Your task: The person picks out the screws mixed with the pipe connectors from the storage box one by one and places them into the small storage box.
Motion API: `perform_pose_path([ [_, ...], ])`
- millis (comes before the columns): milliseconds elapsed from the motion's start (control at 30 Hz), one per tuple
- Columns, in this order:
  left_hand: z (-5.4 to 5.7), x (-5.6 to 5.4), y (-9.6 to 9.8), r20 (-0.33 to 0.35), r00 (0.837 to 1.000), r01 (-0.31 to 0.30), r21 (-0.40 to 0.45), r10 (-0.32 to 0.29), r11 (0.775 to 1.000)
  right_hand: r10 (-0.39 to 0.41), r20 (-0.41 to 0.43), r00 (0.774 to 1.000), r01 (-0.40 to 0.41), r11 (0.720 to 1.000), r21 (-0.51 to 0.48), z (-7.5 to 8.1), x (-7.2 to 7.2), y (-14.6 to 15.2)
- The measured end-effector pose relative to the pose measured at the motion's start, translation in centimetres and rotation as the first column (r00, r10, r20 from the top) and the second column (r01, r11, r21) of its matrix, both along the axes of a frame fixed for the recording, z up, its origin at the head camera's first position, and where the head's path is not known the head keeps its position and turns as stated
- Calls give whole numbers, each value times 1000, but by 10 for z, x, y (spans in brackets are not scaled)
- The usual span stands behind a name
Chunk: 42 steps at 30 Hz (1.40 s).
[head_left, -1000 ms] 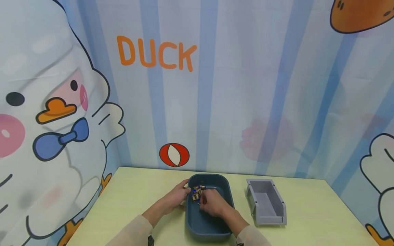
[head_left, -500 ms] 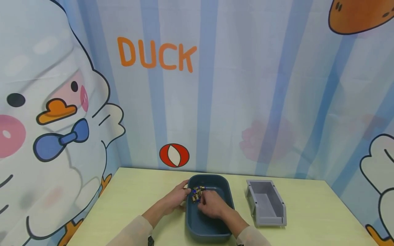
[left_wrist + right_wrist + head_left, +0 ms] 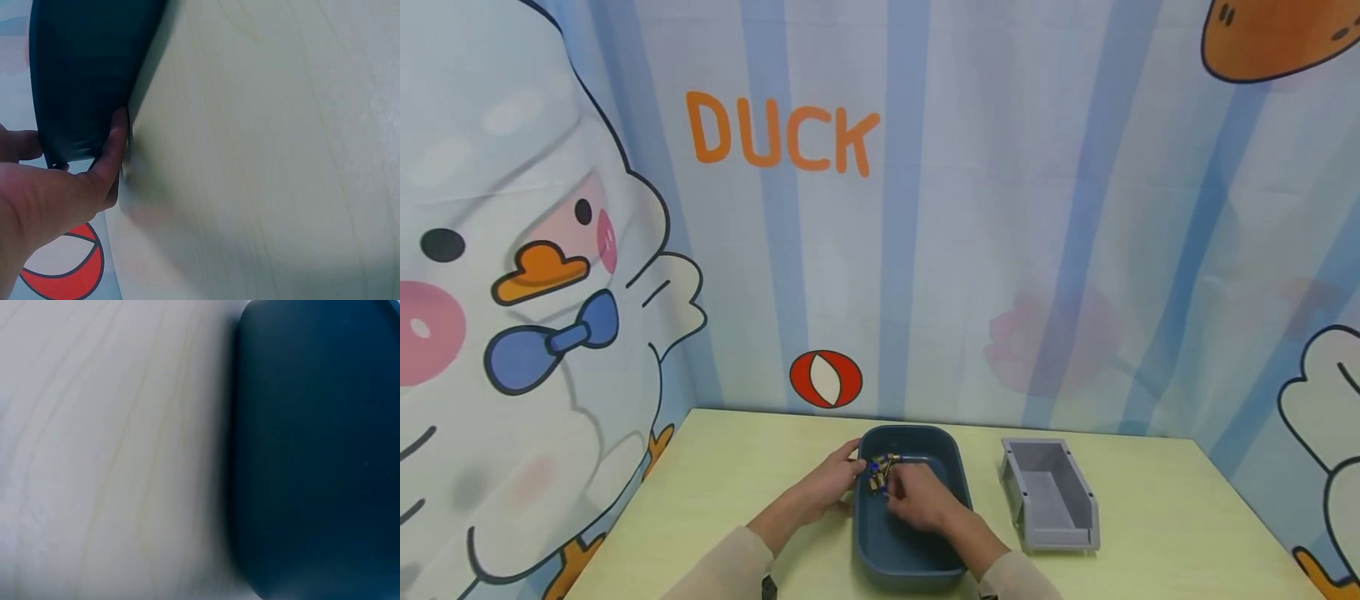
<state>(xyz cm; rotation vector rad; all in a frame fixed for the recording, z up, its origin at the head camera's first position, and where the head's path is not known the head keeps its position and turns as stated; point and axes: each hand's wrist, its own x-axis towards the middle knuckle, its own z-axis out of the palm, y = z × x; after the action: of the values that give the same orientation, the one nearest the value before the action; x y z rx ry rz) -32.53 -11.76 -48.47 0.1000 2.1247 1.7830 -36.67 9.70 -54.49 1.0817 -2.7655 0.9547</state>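
A dark blue rectangular plastic basin (image 3: 910, 554) lies on the table in the head view. Small brass-coloured and blue pieces (image 3: 877, 477) are heaped at its far left; their kind is too small to tell. My left hand (image 3: 827, 481) holds the basin's left side, thumb at the rim and fingers along the outer wall; the left wrist view shows this hand (image 3: 69, 194) against the basin (image 3: 87, 75) too. Inside the basin my right hand (image 3: 919, 497) reaches down at the pieces with bent fingers. Its fingertips are hidden. The right wrist view shows only the basin wall (image 3: 319, 450) and tabletop.
To the right of the basin stands a grey open-fronted storage bin (image 3: 1048, 500). Both rest on a pale yellow wood-grain table (image 3: 1157, 517). A printed duck curtain (image 3: 955, 233) hangs behind the table's far edge.
My right hand shifts only very slightly among the small pieces. The left hand, basin and grey bin stay in place.
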Motion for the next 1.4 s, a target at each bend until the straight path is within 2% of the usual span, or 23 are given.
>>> perform_pose_path([
  [100, 0, 1, 0, -3, 1000, 7, 5, -7, 1000, 16, -35, 999, -17, 999, -33, 20, 15, -2],
  [167, 0, 1, 0, -4, 1000, 10, 8, -10, 1000, 8, -64, 998, -10, 999, -39, 27, 20, -3],
  [233, 0, 1, -1, -4, 1000, 10, 11, -10, 1000, -6, -35, 999, 4, 998, -55, 40, 28, -6],
  [467, -1, 0, -2, -1, 1000, 10, 19, -10, 1000, -25, -15, 1000, 24, 999, -35, 49, 29, -7],
  [767, 2, 3, -2, 0, 1000, 17, 20, -17, 1000, 46, -66, 997, -46, 999, 7, 62, 30, 1],
  [967, 4, 5, -2, -1, 1000, 18, 29, -18, 999, 67, -90, 994, -66, 998, 16, 76, 33, 11],
  [1133, 3, 4, -2, -6, 1000, 15, 52, -15, 999, 65, -103, 993, -64, 998, 12, 86, 35, 23],
  [1400, 1, 2, -1, 9, 1000, 11, 48, -11, 999, 17, -112, 994, -17, 1000, -1, 91, 36, 43],
])
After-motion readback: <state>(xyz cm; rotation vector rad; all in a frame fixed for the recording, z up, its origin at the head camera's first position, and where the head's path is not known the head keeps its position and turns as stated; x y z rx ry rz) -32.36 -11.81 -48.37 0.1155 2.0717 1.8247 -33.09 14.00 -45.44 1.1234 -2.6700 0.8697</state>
